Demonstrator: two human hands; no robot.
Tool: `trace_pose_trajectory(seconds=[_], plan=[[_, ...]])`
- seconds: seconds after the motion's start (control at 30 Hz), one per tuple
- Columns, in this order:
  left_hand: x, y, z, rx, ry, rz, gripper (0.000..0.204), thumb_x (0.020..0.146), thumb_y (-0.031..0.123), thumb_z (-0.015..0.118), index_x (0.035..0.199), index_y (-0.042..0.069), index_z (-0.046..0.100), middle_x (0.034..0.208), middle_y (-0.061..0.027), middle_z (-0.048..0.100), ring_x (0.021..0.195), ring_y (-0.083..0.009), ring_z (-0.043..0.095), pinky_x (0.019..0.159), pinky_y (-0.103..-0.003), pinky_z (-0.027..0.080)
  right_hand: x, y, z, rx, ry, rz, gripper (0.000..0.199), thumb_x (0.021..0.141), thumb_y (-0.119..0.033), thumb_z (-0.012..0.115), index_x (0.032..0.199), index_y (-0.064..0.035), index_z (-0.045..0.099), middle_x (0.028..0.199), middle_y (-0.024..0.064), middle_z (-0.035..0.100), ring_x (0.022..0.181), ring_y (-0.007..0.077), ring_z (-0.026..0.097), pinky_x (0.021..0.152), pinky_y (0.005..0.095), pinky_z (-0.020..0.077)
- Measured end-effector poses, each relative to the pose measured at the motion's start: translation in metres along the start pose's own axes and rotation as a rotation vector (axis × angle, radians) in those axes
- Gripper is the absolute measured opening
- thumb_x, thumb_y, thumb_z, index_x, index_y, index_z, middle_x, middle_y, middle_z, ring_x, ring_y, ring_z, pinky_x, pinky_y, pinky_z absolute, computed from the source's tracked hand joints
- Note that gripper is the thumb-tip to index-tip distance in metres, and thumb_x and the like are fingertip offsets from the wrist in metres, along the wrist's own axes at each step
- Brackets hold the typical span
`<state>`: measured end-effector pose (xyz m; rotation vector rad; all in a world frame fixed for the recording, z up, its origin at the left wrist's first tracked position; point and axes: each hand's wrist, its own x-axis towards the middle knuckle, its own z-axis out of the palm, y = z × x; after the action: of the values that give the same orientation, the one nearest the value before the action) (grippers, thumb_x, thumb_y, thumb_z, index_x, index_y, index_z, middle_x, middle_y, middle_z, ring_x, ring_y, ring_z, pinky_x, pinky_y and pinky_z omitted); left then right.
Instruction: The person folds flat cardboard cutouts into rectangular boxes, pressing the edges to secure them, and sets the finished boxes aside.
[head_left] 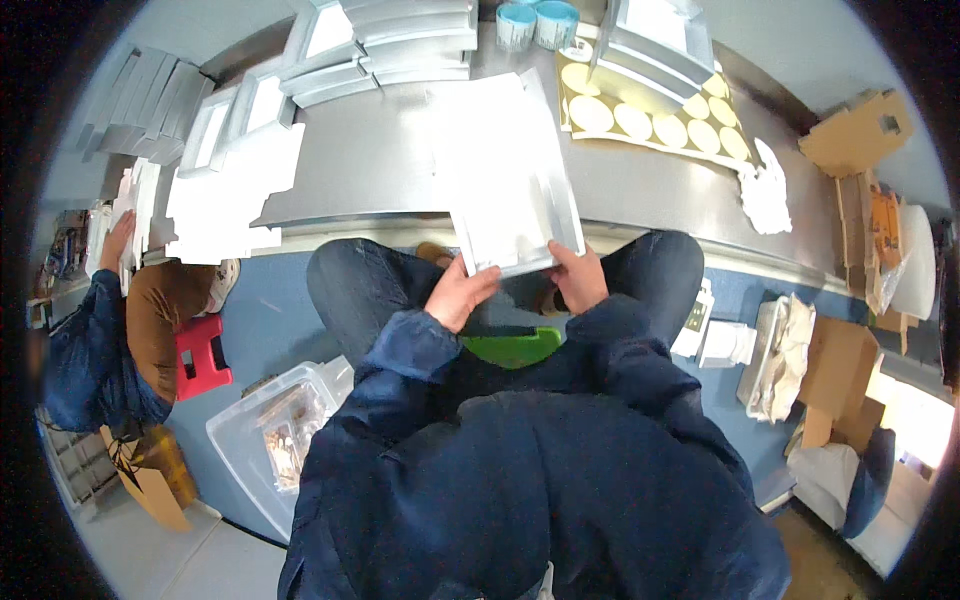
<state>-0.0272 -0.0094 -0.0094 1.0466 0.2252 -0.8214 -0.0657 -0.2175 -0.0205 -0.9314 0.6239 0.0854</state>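
Dark blue jacket sleeves fill the lower part of the view, nearest the camera, running up from the bottom edge to the two hands. Beyond them stands the grey metal table [370, 165], the biggest thing here and the landmark for the rest. At the table's near edge, partly overhanging it above the person's knees, sits the flat white box [505, 175], a shallow silvery-white carton with its long side running away from the person. The left hand [458, 292] grips the box's near left corner, fingers curled tight around the edge. The right hand [578, 277] grips the near right corner the same way, thumb on top, so both hands are closed on the box. On the far side of the table lie stacks of similar white boxes [385, 45], and more of them crowd the table's left end. Toward the table's far right lies a brown sheet of round cream stickers [655, 120], with another white box resting on it. Two pale blue tape rolls [538, 22] stand at the table's far edge. Below the table's left end sits a clear plastic bin [275, 430] on the floor, and a red stool [203, 355] beside a co-worker's sleeve. Under the person, just short of the table, shows a green stool [512, 346]
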Motion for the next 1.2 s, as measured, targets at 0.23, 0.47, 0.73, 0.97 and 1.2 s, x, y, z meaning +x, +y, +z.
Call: trace_pose_trajectory(seconds=[0.23,0.47,0.73,0.97,1.2], plan=[[-0.013,-0.001,-0.007,0.066,0.084,0.028,0.049,0.088,0.016,0.065,0.129,-0.003,0.044,0.12,-0.0125,0.057,0.104,-0.0209,0.057,0.085,-0.035,0.049,-0.02,-0.015,-0.002,-0.378,-0.023,-0.01,0.061,0.087,-0.019,0.065,0.135,0.0066,0.037,0.116,0.0155,0.057,0.101,0.0228,0.058,0.083,0.0332,0.0492],[-0.024,0.043,0.001,0.622,-0.06,0.047,0.071,0.083,0.02,0.069,0.136,-0.009,0.032,0.125,-0.0187,0.053,0.111,-0.0256,0.054,0.098,-0.033,0.042,-0.005,-0.053,0.002,-0.349,-0.063,0.026,0.043,0.086,-0.013,0.056,0.125,0.0035,0.05,0.111,0.0154,0.061,0.096,0.0224,0.06,0.082,0.0356,0.0489],[0.042,0.058,-0.007,1.208,0.664,0.43,0.033,0.077,0.017,0.064,0.101,-0.005,0.06,0.093,-0.027,0.065,0.09,-0.0421,0.062,0.081,-0.045,0.05,0.012,-0.022,0.034,-0.984,0.194,-0.458,0.038,0.078,-0.016,0.061,0.11,0.0043,0.056,0.095,0.026,0.065,0.091,0.0403,0.063,0.078,0.0415,0.0504],[0.068,0.046,0.008,1.399,0.785,0.375,0.018,0.081,0.007,0.051,0.089,-0.005,0.062,0.086,-0.0283,0.065,0.083,-0.0429,0.064,0.076,-0.048,0.052,0.052,-0.021,0.035,-1.276,0.47,-0.468,0.026,0.077,-0.009,0.056,0.098,0.0049,0.059,0.09,0.0278,0.064,0.088,0.0453,0.061,0.078,0.0482,0.0491],[0.078,0.081,0.022,1.452,0.768,0.429,0.015,0.081,0.006,0.052,0.083,-0.003,0.063,0.086,-0.0241,0.065,0.084,-0.0392,0.065,0.075,-0.044,0.053,0.074,-0.044,0.059,-1.428,0.427,-0.585,0.019,0.079,-0.011,0.054,0.09,0.0034,0.058,0.082,0.0263,0.064,0.079,0.0433,0.062,0.073,0.0481,0.0504]])
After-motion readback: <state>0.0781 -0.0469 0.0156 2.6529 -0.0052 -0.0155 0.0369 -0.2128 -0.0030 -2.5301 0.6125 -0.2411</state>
